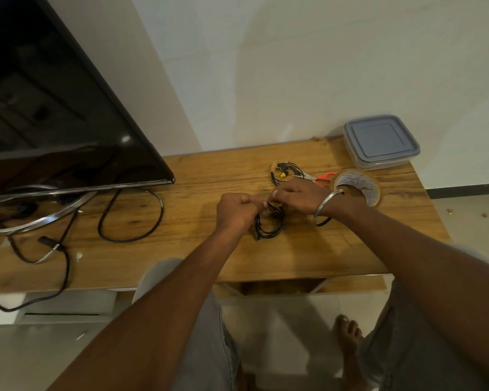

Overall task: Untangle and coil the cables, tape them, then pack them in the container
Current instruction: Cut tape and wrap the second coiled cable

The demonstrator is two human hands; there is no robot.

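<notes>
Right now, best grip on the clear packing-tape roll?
Pinch the clear packing-tape roll's far-right wall from above, finger inside the core: it seems to lie flat, hole up, and the right hand's wrist covers its near-left rim.

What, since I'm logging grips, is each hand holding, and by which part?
The left hand and the right hand both pinch the black cable coil at its upper side, where the loops gather.
</notes>
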